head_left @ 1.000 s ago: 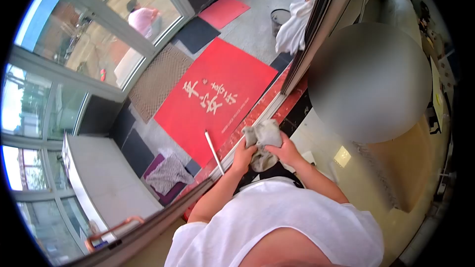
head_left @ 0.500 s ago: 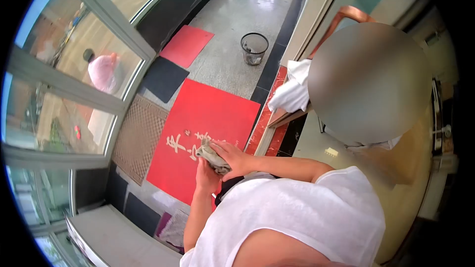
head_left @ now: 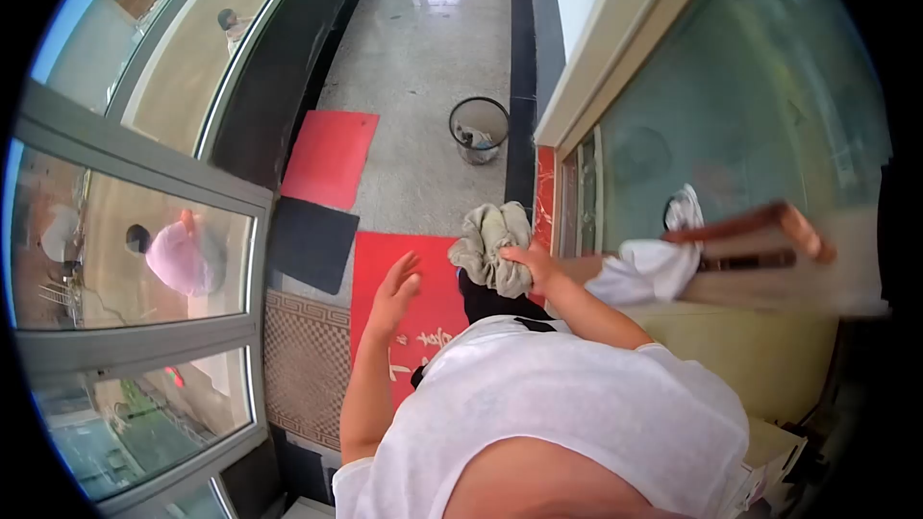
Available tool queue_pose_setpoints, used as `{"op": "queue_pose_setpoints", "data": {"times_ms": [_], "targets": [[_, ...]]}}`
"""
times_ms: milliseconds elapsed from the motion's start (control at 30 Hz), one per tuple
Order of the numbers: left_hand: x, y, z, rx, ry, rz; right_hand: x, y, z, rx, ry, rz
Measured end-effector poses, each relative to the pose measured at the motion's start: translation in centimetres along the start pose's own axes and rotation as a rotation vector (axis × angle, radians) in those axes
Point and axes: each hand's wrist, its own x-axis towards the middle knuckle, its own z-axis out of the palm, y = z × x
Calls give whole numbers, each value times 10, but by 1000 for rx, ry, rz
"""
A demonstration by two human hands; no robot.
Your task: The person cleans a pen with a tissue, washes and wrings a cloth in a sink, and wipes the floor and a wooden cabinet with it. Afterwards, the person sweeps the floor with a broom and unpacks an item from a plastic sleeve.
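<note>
My right hand [head_left: 535, 267] grips a bunched, grey-beige cloth [head_left: 492, 248] in front of my waist, its thumb pressed on the folds. To the left, apart from the cloth, my left hand [head_left: 392, 296] is raised with its fingers spread and nothing in them. A red mat [head_left: 404, 264] with pale lettering lies on the floor beneath both hands. Right of my right hand, a white cloth [head_left: 646, 271] hangs by a brown door handle [head_left: 745, 224], which is partly blurred.
A black mesh wastebasket [head_left: 479, 139] holding some litter stands ahead on the grey floor [head_left: 413, 48]. More mats, one red [head_left: 330, 159] and one dark [head_left: 312, 244], lie at left beside a framed glass wall [head_left: 144, 154]. People are visible outside through the glass.
My left hand has come off the cloth and moved away to the left. My right hand holds the cloth farther forward, and it looks looser. The view has turned; the door handle appears lower.
</note>
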Motion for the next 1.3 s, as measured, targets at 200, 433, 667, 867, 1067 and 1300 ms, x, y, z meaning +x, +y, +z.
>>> {"op": "queue_pose_setpoints", "data": {"times_ms": [200, 433, 667, 867, 1067, 1300], "targets": [[-68, -213, -188, 178, 615, -855, 121, -70, 3, 260, 103, 137], [-119, -117, -197, -193, 877, -1183, 263, -135, 5, 172, 129, -11], [85, -69, -327, -200, 872, -726, 369, -178, 1, 288, 342, -143], [459, 94, -435, 503, 561, -336, 419, -211, -13, 392, 511, -294], [705, 232, -390, 412, 324, -76, 496, -270, -33, 604, 665, -413], [750, 87, -443, 177, -50, -431, 645, -409, -71, 639, 660, -377]]}}
